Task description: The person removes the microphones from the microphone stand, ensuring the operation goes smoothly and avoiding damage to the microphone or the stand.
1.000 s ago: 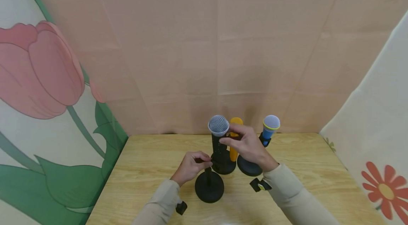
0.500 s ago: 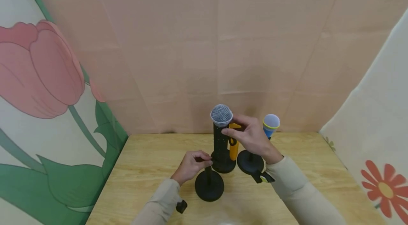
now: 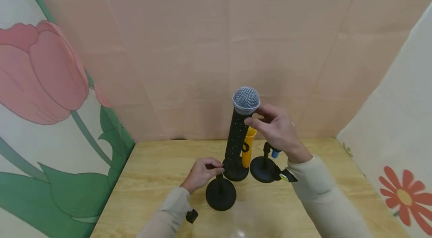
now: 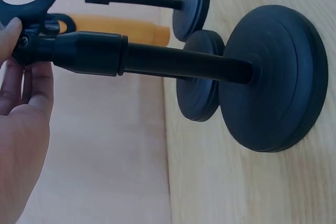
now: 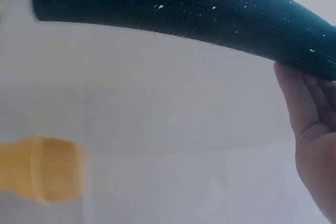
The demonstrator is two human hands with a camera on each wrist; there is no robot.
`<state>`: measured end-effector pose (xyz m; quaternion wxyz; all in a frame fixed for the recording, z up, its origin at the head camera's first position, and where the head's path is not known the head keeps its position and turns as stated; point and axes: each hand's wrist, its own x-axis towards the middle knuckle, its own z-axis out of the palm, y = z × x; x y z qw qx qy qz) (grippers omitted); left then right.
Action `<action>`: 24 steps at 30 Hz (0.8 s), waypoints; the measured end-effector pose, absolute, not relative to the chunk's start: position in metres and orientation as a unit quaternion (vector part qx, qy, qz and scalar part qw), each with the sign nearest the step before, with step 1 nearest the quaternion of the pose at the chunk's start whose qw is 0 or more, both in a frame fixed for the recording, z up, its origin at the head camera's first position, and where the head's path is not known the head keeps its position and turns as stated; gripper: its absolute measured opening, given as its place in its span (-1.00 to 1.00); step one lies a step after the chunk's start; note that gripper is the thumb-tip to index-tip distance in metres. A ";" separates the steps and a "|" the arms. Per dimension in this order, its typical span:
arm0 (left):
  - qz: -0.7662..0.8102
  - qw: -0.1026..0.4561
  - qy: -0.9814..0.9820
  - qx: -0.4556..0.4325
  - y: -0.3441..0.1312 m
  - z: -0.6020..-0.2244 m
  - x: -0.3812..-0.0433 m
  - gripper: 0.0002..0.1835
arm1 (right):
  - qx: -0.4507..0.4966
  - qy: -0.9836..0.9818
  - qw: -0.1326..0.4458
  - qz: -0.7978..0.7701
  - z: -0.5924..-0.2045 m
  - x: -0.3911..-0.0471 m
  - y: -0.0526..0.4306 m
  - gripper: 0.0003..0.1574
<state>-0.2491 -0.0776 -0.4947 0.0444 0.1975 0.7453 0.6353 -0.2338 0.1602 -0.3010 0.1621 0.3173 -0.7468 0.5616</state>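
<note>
My right hand (image 3: 278, 129) grips a black microphone (image 3: 237, 133) with silver specks just below its silver mesh head, holding it tilted above the table. In the right wrist view the black handle (image 5: 173, 3) crosses the top, the fingers of my right hand (image 5: 315, 129) against it. My left hand (image 3: 202, 174) pinches the top of the nearest black desk stand (image 3: 221, 195). The left wrist view shows thumb and fingers at the joint below that stand's ring-shaped clip (image 4: 39, 8); nothing sits in the ring.
Behind stand two more black stands. One bears a yellow microphone (image 3: 248, 144), the other (image 3: 264, 169) a blue microphone (image 3: 275, 153), mostly hidden by my right hand. A wooden table (image 3: 152, 166) lies below, with a pinkish cloth backdrop (image 3: 175, 62) behind it.
My right hand has raised the black microphone up and slightly to the right, and its handle has come to lean. My left hand has stayed at the front stand.
</note>
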 end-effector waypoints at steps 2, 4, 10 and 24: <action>0.637 0.042 0.745 0.197 -0.080 -0.495 -0.251 -0.89 | 0.327 -0.743 0.175 0.558 -0.294 -0.234 0.161 -0.47; 0.636 0.039 0.745 0.198 -0.082 -0.496 -0.252 -0.89 | 0.331 -0.746 0.169 0.553 -0.293 -0.235 0.161 -0.47; 0.637 0.045 0.740 0.212 -0.090 -0.496 -0.253 -0.77 | 0.294 -0.760 0.140 0.563 -0.304 -0.237 0.168 -0.54; 0.638 0.027 0.738 0.216 -0.090 -0.488 -0.245 -0.80 | 0.240 -0.777 0.134 0.566 -0.328 -0.238 0.178 -0.63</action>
